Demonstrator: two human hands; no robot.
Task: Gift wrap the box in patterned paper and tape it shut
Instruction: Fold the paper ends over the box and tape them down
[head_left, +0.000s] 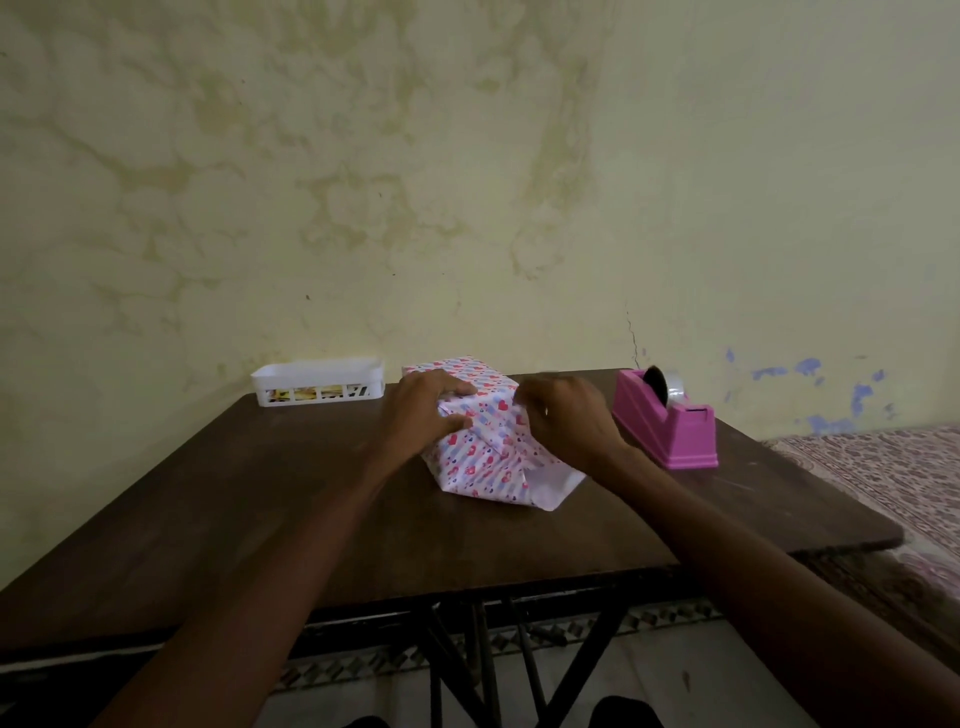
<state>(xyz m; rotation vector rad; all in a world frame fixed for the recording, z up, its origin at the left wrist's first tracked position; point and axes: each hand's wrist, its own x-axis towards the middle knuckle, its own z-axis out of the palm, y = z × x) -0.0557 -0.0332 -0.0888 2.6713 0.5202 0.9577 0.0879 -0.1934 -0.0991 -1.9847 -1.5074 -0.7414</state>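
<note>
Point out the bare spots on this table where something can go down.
Widest: the left half of the table, between white basket and near edge. Also the strip before the wrapped box, and the corner before the tape dispenser. Crowded: box, left hand, right hand, dispenser.

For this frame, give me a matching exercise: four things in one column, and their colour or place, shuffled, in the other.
Things:
1. basket
2. tape dispenser
3. box
4. table

Descriptions:
A. pink, to the right of the middle
B. dark brown, carries the other three
C. white, at the far left corner
D. heart-patterned, in the middle

Pairs: 1-C, 2-A, 3-D, 4-B
</note>
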